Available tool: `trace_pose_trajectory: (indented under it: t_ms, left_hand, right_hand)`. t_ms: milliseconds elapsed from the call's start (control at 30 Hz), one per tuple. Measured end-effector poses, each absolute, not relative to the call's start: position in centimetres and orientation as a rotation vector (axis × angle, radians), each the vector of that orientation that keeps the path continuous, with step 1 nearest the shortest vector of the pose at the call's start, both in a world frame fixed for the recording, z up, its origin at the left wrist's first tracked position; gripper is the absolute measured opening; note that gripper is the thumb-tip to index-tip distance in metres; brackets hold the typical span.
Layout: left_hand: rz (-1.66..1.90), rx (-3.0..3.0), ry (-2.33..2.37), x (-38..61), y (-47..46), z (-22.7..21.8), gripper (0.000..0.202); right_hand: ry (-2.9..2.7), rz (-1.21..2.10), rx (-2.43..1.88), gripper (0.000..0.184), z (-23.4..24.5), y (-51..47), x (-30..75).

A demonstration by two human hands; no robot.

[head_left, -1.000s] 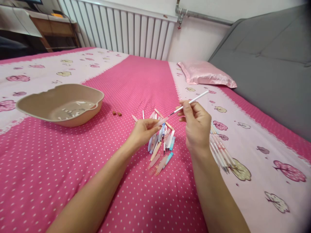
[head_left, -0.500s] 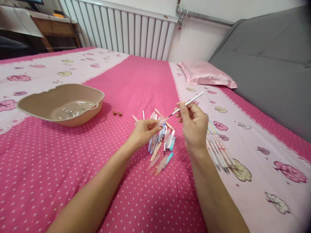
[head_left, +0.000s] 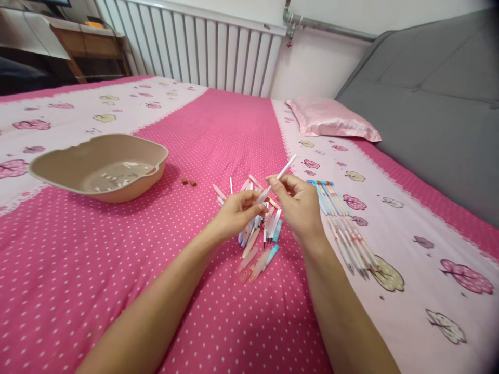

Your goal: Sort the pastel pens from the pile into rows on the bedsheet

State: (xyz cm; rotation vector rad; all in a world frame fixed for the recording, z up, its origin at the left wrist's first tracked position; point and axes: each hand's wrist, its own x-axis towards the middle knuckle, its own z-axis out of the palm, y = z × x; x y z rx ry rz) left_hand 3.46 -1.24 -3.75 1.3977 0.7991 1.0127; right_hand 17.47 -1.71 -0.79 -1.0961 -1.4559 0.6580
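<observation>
My left hand (head_left: pixel 237 214) pinches a translucent pink pen barrel (head_left: pixel 264 195) over the pile. In my right hand (head_left: pixel 299 206), thumb and fingers are closed on a white pen refill (head_left: pixel 287 166), which slants up to the right. The refill's lower end meets the barrel's open end and its dark tip no longer shows, so it appears to be inside. Beneath both hands lies a loose pile of pen parts (head_left: pixel 253 241): pink, peach and blue barrels and caps, with white refills among them. My fingers cover part of the pile.
To the right, whole pens (head_left: pixel 353 249) lie side by side, with a second row of blue-ended pens (head_left: pixel 330 197) behind them. A beige basin (head_left: pixel 148 183) holding small white pieces stands at left. Two brown bits (head_left: pixel 189 182) lie near it. A pink pillow (head_left: pixel 331 119) rests by the grey headboard (head_left: pixel 424 98).
My right hand has moved left and slightly down, bringing the refill's dark tip into the barrel. The refill now stands steeper. The blue-ended pens have come more into view.
</observation>
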Motion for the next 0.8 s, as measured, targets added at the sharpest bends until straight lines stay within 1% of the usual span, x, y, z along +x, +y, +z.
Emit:
trace_pose_trajectory:
  t_ms: [233, 267, 367, 400, 433, 567, 800]
  left_hand:
    - [1.038, 1.406, 0.667, 3.51, -1.12, -4.08, 0.012]
    - [1.038, 1.409, 0.654, 3.52, -1.12, -4.06, 0.012]
    - [1.037, 1.417, 0.628, 3.47, -1.08, -4.08, 0.013]
    - [1.038, 1.418, 0.631, 3.44, -1.04, -4.12, 0.013]
    - [1.038, 1.417, 0.639, 3.39, -0.99, -4.17, 0.014]
    - [1.035, 1.416, 0.654, 3.29, -0.85, -4.38, 0.016]
    - [1.045, 1.464, 0.562, 3.93, -1.41, -4.35, 0.018]
  right_hand:
    - [-1.550, 0.718, -1.090, 0.023, -1.13, -1.82, 17.16]
    - [-1.544, 0.705, -1.088, 0.027, -1.12, -1.87, 17.14]
    - [-1.533, 0.635, -1.077, 0.050, -0.98, -2.08, 17.15]
    - [-1.545, 0.611, -1.072, 0.054, -0.92, -2.14, 17.17]
    - [-1.566, 0.590, -1.070, 0.054, -0.85, -2.18, 17.18]
    - [-1.656, 0.529, -1.093, 0.041, -0.66, -2.22, 17.20]
    - [-1.695, 0.497, -1.118, 0.037, -0.61, -2.31, 17.19]
